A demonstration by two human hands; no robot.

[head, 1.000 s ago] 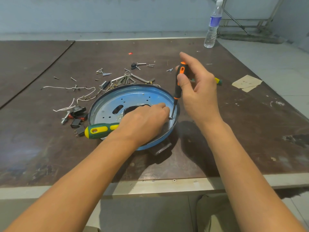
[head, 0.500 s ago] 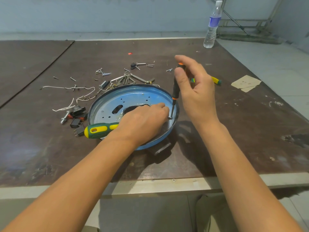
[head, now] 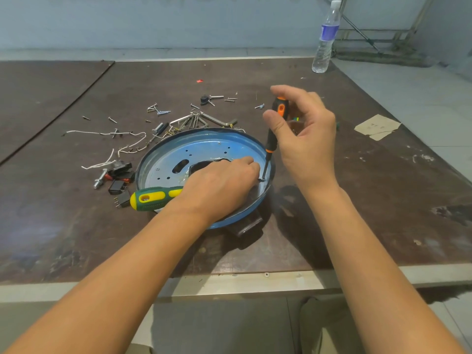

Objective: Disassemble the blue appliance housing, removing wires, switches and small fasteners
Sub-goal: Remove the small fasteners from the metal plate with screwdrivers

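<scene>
- blue housing [head: 204, 149] lies flat on the table [head: 332, 213], open side up, just in front of me; every place below is given from it
- right hand [head: 304, 139] is over the housing's right rim, thumb and index pinching the top of the orange-black screwdriver [head: 270, 145], other fingers loose and spread
- the driver stands nearly upright, tip down on a small screw [head: 261, 179] just inside the right rim; I read the fingertip pinch as a grip for spinning it fast, so the fastener is probably already loose
- left hand [head: 219, 185] rests inside the housing, fingers curled with the tips right at that screw, likely steadying the tip and pinning the shell so it doesn't turn
- green-yellow screwdriver [head: 155, 198] has its handle sticking out of the left hand over the housing's near-left rim; it looks gripped in the palm, parked for a quick swap
- so both hands meet at the housing's right inner edge, left touching it, right above it
- wires [head: 112, 134] and switches [head: 120, 175] sit off the housing's left side, loose screws [head: 158, 109] and hex keys [head: 201, 120] behind it; pulled parts are apparently kept clear of the work
- water bottle [head: 325, 37] stands far behind the housing to the right, well apart
</scene>
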